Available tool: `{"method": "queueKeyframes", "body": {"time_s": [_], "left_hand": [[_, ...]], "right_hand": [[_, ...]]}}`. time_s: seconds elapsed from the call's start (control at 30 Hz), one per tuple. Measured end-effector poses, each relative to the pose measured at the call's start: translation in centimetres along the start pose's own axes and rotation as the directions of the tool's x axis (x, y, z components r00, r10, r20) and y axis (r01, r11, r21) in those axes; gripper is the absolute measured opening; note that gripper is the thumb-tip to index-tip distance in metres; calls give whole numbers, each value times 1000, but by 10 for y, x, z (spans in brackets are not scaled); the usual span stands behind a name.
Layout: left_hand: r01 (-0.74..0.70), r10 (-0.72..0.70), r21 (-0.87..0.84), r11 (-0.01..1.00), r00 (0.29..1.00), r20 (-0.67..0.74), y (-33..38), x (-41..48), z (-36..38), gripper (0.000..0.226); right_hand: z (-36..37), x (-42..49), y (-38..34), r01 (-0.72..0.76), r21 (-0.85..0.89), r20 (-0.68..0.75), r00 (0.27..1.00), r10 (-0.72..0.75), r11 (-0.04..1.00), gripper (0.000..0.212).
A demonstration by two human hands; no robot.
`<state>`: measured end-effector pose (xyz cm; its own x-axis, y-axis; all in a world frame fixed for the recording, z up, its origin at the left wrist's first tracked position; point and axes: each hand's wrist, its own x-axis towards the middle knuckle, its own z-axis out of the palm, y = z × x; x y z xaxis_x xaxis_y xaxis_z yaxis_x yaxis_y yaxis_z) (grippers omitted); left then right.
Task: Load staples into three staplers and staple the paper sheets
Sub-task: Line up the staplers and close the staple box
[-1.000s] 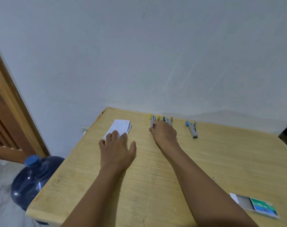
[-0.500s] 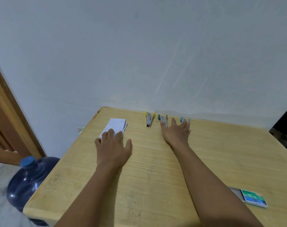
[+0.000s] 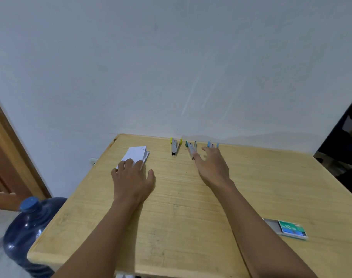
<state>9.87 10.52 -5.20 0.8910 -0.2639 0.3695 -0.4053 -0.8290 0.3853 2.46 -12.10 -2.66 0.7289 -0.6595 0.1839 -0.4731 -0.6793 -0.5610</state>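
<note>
Work looks barely begun: three staplers, yellow (image 3: 174,147), green (image 3: 190,149) and blue (image 3: 211,145), lie along the worktop's (image 3: 191,207) far edge. The right hand (image 3: 212,167) hovers spread, empty; the left hand (image 3: 132,180) lies flat on the paper sheets (image 3: 136,154); the staple box (image 3: 289,228) sits untouched, near right

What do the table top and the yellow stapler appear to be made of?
Table top: pale wood or wood-look laminate, matte; straight grain lines and rounded edges show, but solid or veneer is unclear. Yellow stapler: seemingly grey metal body with yellow plastic ends, judging by colour; too small to confirm.
</note>
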Motion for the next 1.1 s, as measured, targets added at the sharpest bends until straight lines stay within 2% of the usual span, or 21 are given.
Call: {"method": "queueKeyframes", "body": {"time_s": [0.1, 0.2, 0.33, 0.43, 0.53, 0.6, 0.67, 0.77, 0.9, 1.1], "left_hand": [[-81, 83, 22, 996, 993, -89, 7, -4, -5, 38], [-220, 225, 47, 974, 960, -167, 12, -13, -12, 30], [-373, 359, -45, 927, 914, -190, 29, -39, -16, 30], [-452, 432, -150, 879, 890, -147, 59, -74, -16, 30], [-486, 489, -243, 839, 871, -52, 96, -110, -13, 24], [-489, 515, -313, 814, 857, 0, 120, -126, -11, 21], [-489, 537, -362, 794, 843, 38, 143, -138, -7, 24], [-475, 542, -368, 799, 834, 100, 167, -151, 3, 27], [-467, 534, -349, 812, 836, 123, 178, -159, 12, 26], [-505, 566, -335, 795, 817, 110, 177, -158, 15, 24]], "right_hand": [[-29, -33, 11, 53, 80, 7, 999, -53, 995, 54], [-62, -71, 26, 102, 168, 11, 994, -106, 980, 37], [-101, -114, 64, 123, 209, -83, 991, -107, 970, 15], [-122, -138, 103, 75, 160, -119, 991, -56, 984, 22], [-139, -155, 140, -2, -46, -116, 993, -3, 999, 38], [-149, -162, 157, -63, -136, -48, 997, 57, 989, 54], [-156, -167, 168, -98, -103, 55, 993, 104, 990, 59], [-157, -170, 174, -42, -45, 140, 989, 48, 998, 49], [-155, -172, 171, 53, -11, 130, 990, -51, 999, 39], [-153, -172, 165, 118, 28, 156, 980, -121, 993, 36]]}}
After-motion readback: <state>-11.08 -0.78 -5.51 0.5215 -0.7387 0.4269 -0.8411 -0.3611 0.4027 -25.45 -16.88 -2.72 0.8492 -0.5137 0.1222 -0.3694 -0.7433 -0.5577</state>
